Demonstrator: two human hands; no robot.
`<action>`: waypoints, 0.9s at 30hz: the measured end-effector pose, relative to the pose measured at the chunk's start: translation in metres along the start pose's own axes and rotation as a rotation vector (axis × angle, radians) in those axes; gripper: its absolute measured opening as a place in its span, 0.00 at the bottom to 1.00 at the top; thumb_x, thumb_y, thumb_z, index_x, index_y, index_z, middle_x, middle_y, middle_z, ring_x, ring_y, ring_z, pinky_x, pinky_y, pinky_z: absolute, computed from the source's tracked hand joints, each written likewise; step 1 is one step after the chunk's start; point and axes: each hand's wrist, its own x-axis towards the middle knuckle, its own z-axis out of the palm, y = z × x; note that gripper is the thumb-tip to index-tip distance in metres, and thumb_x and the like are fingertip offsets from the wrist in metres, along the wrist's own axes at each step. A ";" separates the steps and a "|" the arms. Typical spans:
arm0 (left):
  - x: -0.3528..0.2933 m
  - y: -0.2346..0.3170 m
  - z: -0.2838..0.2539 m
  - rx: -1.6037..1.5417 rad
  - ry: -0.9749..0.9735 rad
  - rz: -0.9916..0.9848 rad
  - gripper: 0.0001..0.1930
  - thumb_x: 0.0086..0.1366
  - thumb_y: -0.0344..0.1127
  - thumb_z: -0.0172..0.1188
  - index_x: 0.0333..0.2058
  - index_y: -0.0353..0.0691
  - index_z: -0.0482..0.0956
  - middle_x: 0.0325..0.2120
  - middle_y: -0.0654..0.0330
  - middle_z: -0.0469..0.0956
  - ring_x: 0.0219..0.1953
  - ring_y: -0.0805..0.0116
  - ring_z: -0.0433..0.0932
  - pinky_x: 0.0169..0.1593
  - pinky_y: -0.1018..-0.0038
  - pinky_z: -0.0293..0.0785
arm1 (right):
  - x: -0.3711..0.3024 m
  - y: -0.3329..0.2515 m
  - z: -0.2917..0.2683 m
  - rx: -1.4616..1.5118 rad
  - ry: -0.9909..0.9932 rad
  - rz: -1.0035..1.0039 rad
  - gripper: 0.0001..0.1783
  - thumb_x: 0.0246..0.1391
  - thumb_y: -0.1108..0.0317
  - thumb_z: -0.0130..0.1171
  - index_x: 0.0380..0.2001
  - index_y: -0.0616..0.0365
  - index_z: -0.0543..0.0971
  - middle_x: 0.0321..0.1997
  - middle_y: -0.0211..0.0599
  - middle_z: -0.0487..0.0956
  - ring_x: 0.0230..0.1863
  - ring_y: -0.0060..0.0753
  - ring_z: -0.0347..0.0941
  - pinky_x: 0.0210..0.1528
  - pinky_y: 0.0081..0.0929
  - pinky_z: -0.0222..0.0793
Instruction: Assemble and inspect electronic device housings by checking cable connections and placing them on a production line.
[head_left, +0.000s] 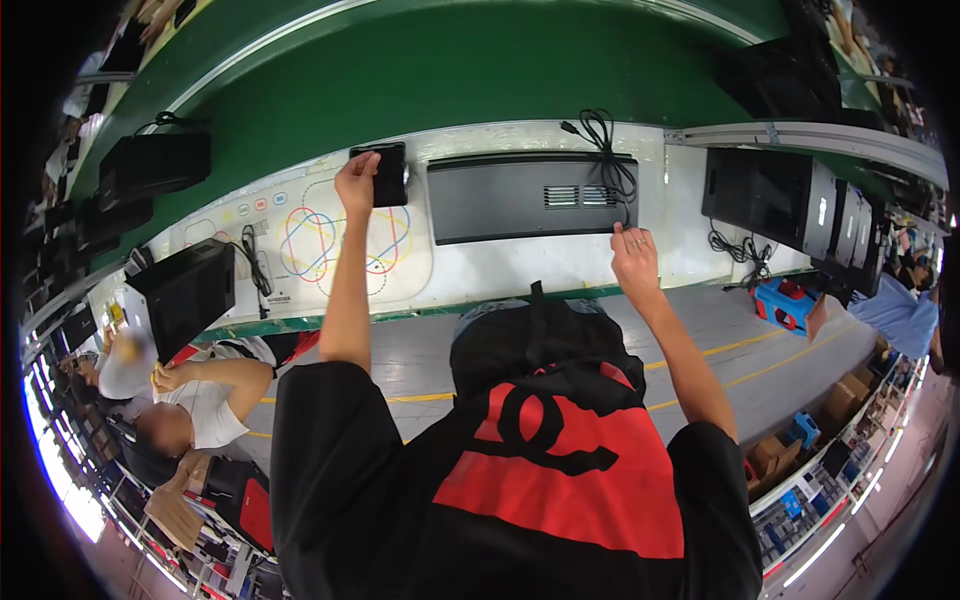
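A long flat dark-grey metal case lies on the white bench top in front of me, with two vent grilles in its upper face. A black cable is coiled over its far right part and runs down toward the near right corner. There my right hand has its fingers pinched together; whether they hold the cable or the case's edge is hard to see. Left of the case lies a flat black rectangular piece. My left hand is closed at its left side, fingertips over it.
A white mat with coloured curves covers the bench at left. Black units stand at left and right, with loose cables beside the right one. Beyond runs a green belt. A co-worker sits at left.
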 end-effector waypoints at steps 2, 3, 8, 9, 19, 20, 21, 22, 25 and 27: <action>-0.019 0.030 0.007 -0.283 0.068 -0.092 0.14 0.61 0.35 0.63 0.40 0.29 0.80 0.27 0.62 0.79 0.27 0.78 0.73 0.31 0.82 0.69 | -0.004 0.004 0.002 -0.023 0.027 -0.033 0.04 0.44 0.81 0.56 0.26 0.64 0.73 0.23 0.39 0.72 0.30 0.34 0.70 0.36 0.30 0.66; -0.038 0.059 0.013 -0.442 0.041 -0.139 0.13 0.62 0.33 0.61 0.42 0.29 0.78 0.31 0.60 0.79 0.30 0.77 0.74 0.34 0.82 0.70 | -0.003 0.005 0.003 -0.028 0.031 -0.027 0.04 0.44 0.81 0.56 0.26 0.64 0.73 0.23 0.39 0.72 0.30 0.34 0.70 0.36 0.30 0.66; -0.137 0.207 0.007 -1.196 -0.186 -0.268 0.10 0.64 0.28 0.56 0.44 0.32 0.74 0.36 0.58 0.77 0.37 0.71 0.74 0.42 0.78 0.71 | 0.014 -0.012 -0.029 0.231 -0.126 0.185 0.04 0.47 0.82 0.56 0.29 0.64 0.74 0.26 0.40 0.76 0.31 0.34 0.73 0.34 0.28 0.66; -0.153 0.222 0.005 -1.256 -0.217 -0.256 0.10 0.64 0.28 0.57 0.44 0.34 0.75 0.35 0.58 0.77 0.37 0.71 0.74 0.42 0.79 0.71 | 0.026 -0.024 -0.047 0.234 -0.120 0.177 0.04 0.47 0.82 0.56 0.29 0.64 0.74 0.26 0.40 0.76 0.31 0.34 0.73 0.34 0.28 0.66; -0.227 0.280 0.009 -1.316 -0.508 -0.192 0.17 0.56 0.39 0.67 0.40 0.37 0.75 0.28 0.63 0.76 0.33 0.72 0.73 0.36 0.75 0.67 | 0.126 -0.133 -0.188 1.195 0.392 0.079 0.13 0.40 0.86 0.63 0.29 0.62 0.73 0.33 0.43 0.82 0.35 0.35 0.76 0.38 0.26 0.69; -0.229 0.280 0.009 -1.314 -0.510 -0.191 0.17 0.56 0.39 0.67 0.40 0.37 0.75 0.28 0.63 0.76 0.33 0.72 0.73 0.36 0.75 0.67 | 0.127 -0.133 -0.189 1.153 0.401 0.036 0.13 0.39 0.86 0.63 0.28 0.62 0.73 0.33 0.42 0.82 0.34 0.34 0.76 0.37 0.26 0.69; -0.230 0.280 0.009 -1.285 -0.526 -0.200 0.17 0.56 0.38 0.67 0.40 0.36 0.75 0.29 0.62 0.76 0.33 0.72 0.74 0.37 0.75 0.69 | 0.126 -0.134 -0.190 1.110 0.410 -0.007 0.12 0.39 0.86 0.63 0.27 0.61 0.74 0.32 0.41 0.82 0.33 0.34 0.77 0.36 0.26 0.69; -0.232 0.280 0.009 -1.256 -0.541 -0.209 0.17 0.55 0.36 0.68 0.39 0.35 0.75 0.29 0.61 0.77 0.34 0.71 0.75 0.38 0.76 0.71 | 0.124 -0.134 -0.190 1.083 0.409 -0.008 0.13 0.36 0.86 0.63 0.26 0.60 0.74 0.31 0.37 0.82 0.30 0.33 0.76 0.34 0.26 0.69; -0.235 0.270 0.011 -1.110 -0.485 -0.134 0.13 0.57 0.31 0.66 0.38 0.32 0.75 0.30 0.59 0.78 0.33 0.71 0.77 0.38 0.77 0.75 | 0.117 -0.131 -0.185 0.887 0.411 -0.112 0.14 0.34 0.86 0.64 0.26 0.60 0.75 0.30 0.33 0.82 0.30 0.31 0.75 0.32 0.26 0.67; -0.239 0.268 0.010 -1.034 -0.472 -0.136 0.11 0.57 0.29 0.65 0.37 0.31 0.76 0.30 0.58 0.79 0.32 0.71 0.78 0.37 0.77 0.76 | 0.113 -0.128 -0.186 0.776 0.387 -0.141 0.14 0.34 0.85 0.64 0.25 0.59 0.75 0.30 0.32 0.81 0.29 0.31 0.74 0.32 0.27 0.67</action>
